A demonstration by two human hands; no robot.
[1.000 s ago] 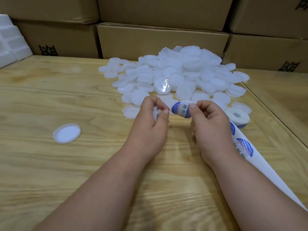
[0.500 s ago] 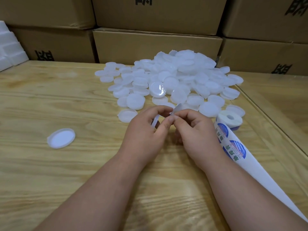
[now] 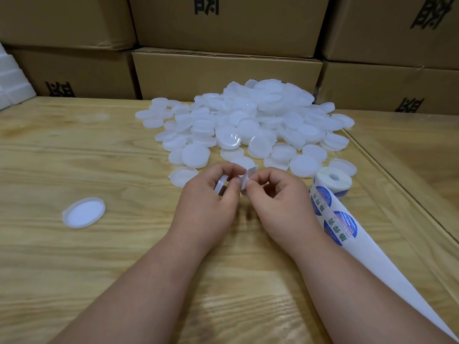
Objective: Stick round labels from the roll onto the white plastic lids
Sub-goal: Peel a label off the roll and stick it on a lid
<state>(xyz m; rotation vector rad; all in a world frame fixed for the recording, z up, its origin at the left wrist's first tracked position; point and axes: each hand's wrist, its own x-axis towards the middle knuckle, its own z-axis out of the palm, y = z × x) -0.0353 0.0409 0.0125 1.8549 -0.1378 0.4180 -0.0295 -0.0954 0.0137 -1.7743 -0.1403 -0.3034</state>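
Two hands: left grip (image 3: pixel 211 202) pinches one lid (image 3: pixel 221 184), right grip (image 3: pixel 280 202) pinches one label (image 3: pixel 248 178).

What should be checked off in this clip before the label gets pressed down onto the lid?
1. Lid in hand: ok. The left hand pinches a lid held on edge.
2. Label in hand: ok. The right hand pinches the peeled label, white back toward the camera.
3. Label meeting lid: cannot tell; fingers hide the contact.
4. Label centred and flat: cannot tell; it looks curled.
5. Supply: ok. The label roll lies beside the right wrist, printed labels still on its strip.
6. More lids: ok. The lid pile lies just behind the hands.
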